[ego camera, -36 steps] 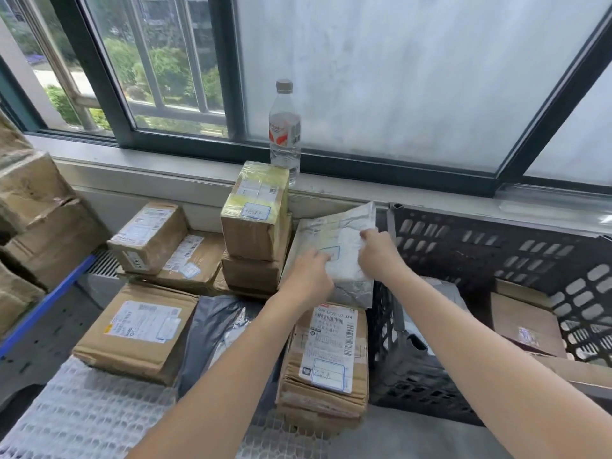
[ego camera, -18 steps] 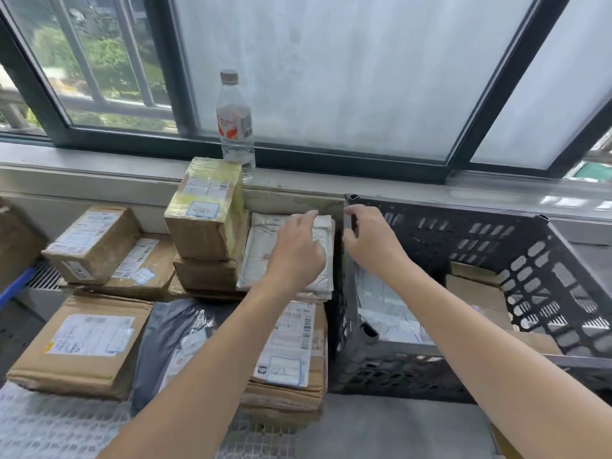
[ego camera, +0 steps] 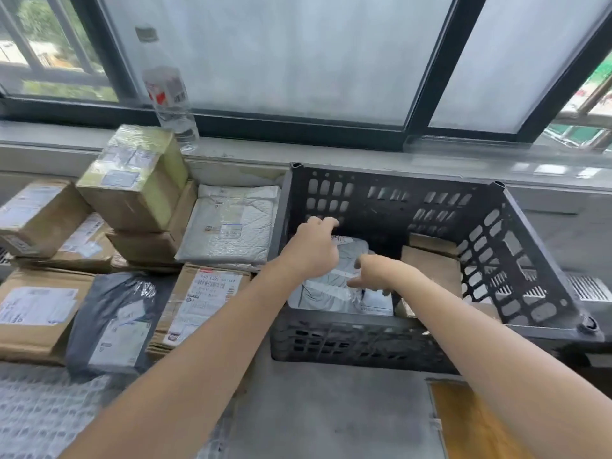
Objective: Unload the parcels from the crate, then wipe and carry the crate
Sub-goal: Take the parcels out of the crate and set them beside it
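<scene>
Centre frame: left hand (ego camera: 311,250) curls over grey parcel (ego camera: 324,293) far edge in crate (ego camera: 381,200); right hand (ego camera: 377,274) on it, grip unclear. Two hands likely because bag floppy.

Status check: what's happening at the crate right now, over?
Left hand and right hand down in crate, at grey parcel; grip unconfirmed. Brown boxes left inside. Nothing blocking.

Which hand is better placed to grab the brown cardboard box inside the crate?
Right. The right hand is just beside the cardboard box in the crate; the left hand is farther off, over the grey mailer near the left wall.
</scene>
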### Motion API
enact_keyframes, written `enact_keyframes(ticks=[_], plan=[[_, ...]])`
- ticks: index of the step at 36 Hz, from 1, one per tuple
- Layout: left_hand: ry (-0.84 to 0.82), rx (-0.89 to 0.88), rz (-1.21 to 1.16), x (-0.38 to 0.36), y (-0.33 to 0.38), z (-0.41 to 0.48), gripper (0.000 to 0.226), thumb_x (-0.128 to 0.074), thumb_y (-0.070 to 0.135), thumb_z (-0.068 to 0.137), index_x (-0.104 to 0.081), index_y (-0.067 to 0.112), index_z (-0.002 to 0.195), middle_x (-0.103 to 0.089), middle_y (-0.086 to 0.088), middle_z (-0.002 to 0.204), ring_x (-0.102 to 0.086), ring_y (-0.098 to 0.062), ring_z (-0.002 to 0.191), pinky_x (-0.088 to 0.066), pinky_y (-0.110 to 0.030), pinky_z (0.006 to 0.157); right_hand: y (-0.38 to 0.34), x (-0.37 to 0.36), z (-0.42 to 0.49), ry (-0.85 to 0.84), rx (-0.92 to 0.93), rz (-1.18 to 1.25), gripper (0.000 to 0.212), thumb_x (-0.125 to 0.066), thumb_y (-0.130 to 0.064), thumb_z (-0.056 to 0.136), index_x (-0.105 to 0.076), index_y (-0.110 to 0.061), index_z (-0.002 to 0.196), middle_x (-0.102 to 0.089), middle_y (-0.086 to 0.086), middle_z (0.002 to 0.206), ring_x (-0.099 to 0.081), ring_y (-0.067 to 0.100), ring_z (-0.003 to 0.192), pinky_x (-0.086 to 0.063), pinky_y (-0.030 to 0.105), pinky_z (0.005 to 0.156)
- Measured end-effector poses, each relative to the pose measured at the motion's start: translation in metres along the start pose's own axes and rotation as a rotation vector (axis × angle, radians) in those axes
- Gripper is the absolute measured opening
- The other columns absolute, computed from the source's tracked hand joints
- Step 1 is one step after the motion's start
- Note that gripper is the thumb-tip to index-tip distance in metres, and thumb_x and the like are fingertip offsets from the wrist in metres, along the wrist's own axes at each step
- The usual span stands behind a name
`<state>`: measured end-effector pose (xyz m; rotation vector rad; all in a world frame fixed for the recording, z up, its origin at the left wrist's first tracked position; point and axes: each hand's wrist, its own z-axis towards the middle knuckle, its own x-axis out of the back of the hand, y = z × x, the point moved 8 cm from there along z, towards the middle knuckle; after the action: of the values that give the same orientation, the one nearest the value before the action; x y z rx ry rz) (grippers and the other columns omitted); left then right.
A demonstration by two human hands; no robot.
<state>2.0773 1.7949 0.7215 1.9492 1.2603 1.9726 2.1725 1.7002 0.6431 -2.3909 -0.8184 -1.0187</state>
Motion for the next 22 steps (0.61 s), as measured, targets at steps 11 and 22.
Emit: enact_keyframes(ticks=[11, 22], plan=[[-0.249, 0.157, 0.194, -0.042, -0.021, -0.003, 0.043, -0.042, 0.024, 0.101, -0.04, 0.015, 0.144, -0.035, -0.011, 0.146, -0.048, -0.03, 0.12, -0.043, -0.034, 0.085, 0.006, -0.012, 0.021, -0.058, -0.003, 0.383, 0.031, -0.067, -0.024, 0.091, -0.056, -0.011, 0.117, -0.061, 0.008, 0.112, -0.064, 0.023, 0.094, -0.059, 0.039, 0.077], [-0.197, 0.074, 0.123, -0.038, -0.018, -0.005, 0.073, -0.061, 0.047, 0.091, -0.029, 0.018, 0.149, -0.033, -0.011, 0.147, -0.041, -0.028, 0.131, -0.042, -0.043, 0.104, 0.012, 0.043, 0.01, 0.462, 0.148, 1.026, 0.022, -0.06, -0.007, 0.088, -0.053, -0.017, 0.107, -0.055, 0.001, 0.092, -0.051, 0.011, 0.07, -0.043, 0.024, 0.058]])
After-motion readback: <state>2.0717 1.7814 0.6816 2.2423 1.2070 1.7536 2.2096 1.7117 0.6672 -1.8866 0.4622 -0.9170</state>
